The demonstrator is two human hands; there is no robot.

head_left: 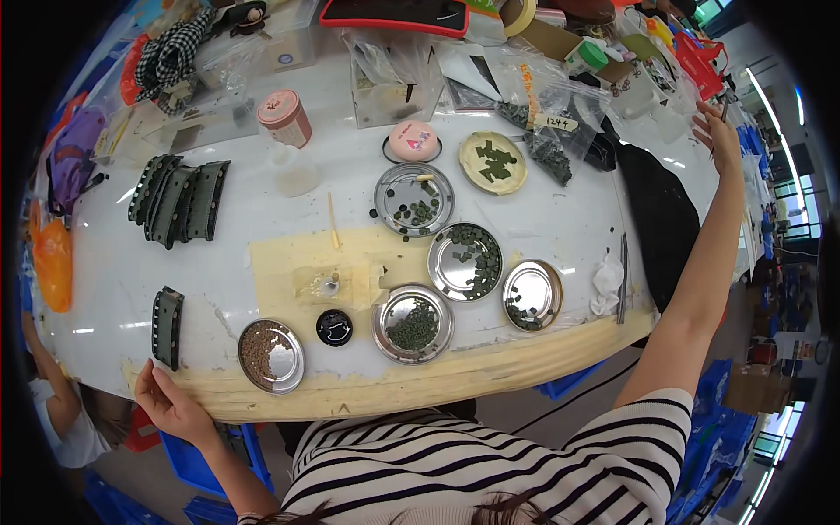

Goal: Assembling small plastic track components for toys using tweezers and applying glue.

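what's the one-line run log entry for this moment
left hand: on table edge, by dark strip | right hand: stretched to far right clutter, open | metal dishes: untouched

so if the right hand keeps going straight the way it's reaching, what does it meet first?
Probably the clutter of bags at the table's far right corner: the right hand is stretched out toward it, fingers open. Depth is unclear, so it could pass above.

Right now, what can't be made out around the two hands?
- Right hand: head view, near the rim, small and warped; whether it holds anything, cannot tell.
- Left hand: rests on the table edge; palm hidden.
- Clear bags: contents blurred by plastic.
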